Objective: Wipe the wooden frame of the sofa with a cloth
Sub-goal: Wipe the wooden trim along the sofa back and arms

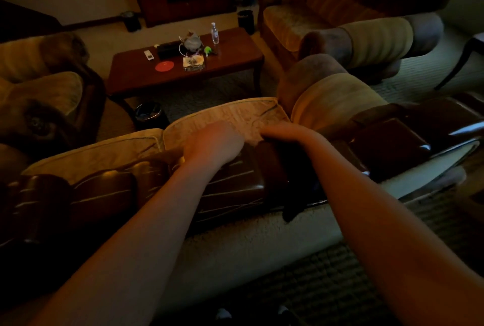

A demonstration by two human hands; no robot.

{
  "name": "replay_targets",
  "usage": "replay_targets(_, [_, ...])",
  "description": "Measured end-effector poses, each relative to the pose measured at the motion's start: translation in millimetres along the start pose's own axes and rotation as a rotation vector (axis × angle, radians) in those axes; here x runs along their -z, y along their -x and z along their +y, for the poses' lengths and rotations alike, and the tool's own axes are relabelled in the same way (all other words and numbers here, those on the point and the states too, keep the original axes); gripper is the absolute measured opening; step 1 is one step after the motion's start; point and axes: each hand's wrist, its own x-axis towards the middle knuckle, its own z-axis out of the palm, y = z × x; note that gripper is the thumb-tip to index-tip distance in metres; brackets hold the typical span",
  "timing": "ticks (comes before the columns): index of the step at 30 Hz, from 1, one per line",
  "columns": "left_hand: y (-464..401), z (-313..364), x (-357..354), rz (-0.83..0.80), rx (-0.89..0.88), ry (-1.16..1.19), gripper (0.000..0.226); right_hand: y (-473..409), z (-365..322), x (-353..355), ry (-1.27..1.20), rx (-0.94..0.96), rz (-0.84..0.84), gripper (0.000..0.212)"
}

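wooden frame point(235, 181): dark, glossy, along sofa's back top | cloth point(293, 184): dark, draped over frame

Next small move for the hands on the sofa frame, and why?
Probably slide the dark cloth rightward along the glossy wooden frame. The cloth drapes over the top rail under the right forearm; the right hand is mostly hidden behind it, and the left hand rests beside it.
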Motion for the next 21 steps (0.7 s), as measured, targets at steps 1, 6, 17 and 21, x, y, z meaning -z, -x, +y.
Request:
replay_targets(1, [0.3, -0.2, 0.3, 0.010, 0.004, 0.012, 0.027, 4.1, -12.8, -6.2, 0.024, 0.056, 0.013, 0.040])
replay_targets(6, [2.7, -1.6, 1.6, 0.025, -0.002, 0.011, 0.026, 10.6, -19.2, -12.6, 0.064, 0.186, 0.034, 0.028])
replay_targets(17, [1.8, -4.6, 1.4, 0.068, -0.002, 0.065, 0.029, 10.1, -33.7, -17.3, 0.113, 0.234, 0.027, 0.030])
replay_targets(21, [4.0, -5.1, 2.3, 0.073, -0.015, 0.081, 0.027, 6.0, -4.4, 0.1, 0.044, 0.044, 0.025, 0.045])
